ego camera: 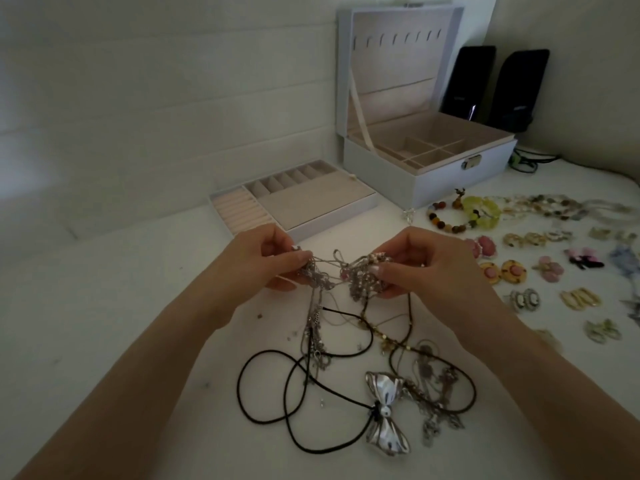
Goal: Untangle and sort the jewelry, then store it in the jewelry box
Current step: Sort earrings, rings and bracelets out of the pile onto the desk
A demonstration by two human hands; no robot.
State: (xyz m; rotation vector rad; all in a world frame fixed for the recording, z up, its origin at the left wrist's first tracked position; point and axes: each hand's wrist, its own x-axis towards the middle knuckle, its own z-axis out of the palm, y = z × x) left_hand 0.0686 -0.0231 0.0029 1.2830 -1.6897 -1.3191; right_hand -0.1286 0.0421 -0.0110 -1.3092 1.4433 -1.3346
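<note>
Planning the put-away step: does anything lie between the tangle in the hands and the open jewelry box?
Nothing visible blocks a lifted path; the jewelry box stands open. The tangle, pinched by the left hand and right hand, hangs before the tray, which lies left of the box.

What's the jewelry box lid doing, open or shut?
Open. The lid stands upright, its hooks showing, and the compartments of the jewelry box lie exposed.

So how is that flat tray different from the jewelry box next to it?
The tray is shallow and lidless; the jewelry box is deep, its lid standing open. The tray has ring rolls and narrow slots; the box has squarish compartments. The box carries a metal lock; the tray shows none. Both are white outside with beige lining.
</note>
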